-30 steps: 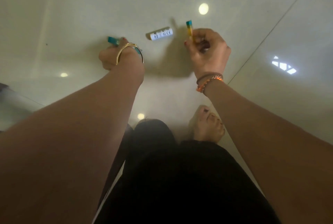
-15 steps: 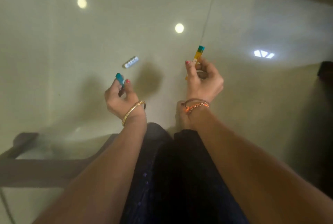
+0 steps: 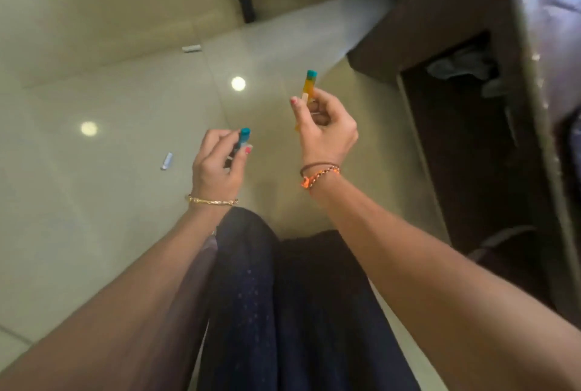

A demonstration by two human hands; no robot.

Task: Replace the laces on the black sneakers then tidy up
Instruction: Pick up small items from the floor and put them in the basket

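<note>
Two small stick-like objects are in hand, one per hand; no sneakers or laces show in this view. The left hand [image 3: 217, 167] pinches a short teal-capped piece [image 3: 244, 137] between thumb and curled fingers, its cap poking out at the hand's 1 o'clock. The right hand [image 3: 323, 129] grips an orange stick with a teal tip [image 3: 309, 84], which stands nearly upright, the tip rising at the hand's 12 o'clock. Both objects are held apart, above the glossy pale tiled floor [image 3: 110, 217].

No writing can be read on either piece; blur hides any label.

Two small white cylinders lie on the floor: one [image 3: 166, 160] at 9 o'clock from the left hand, close by, another [image 3: 191, 48] farther off toward 11 o'clock. One gold bangle [image 3: 212, 201] circles the left wrist; an orange braided band [image 3: 319, 175] and a thin brown one sit on the right wrist. Dark trousers [image 3: 283, 312] fill the lower middle. One dark wooden cabinet [image 3: 471, 76] stands at 2 o'clock.
</note>
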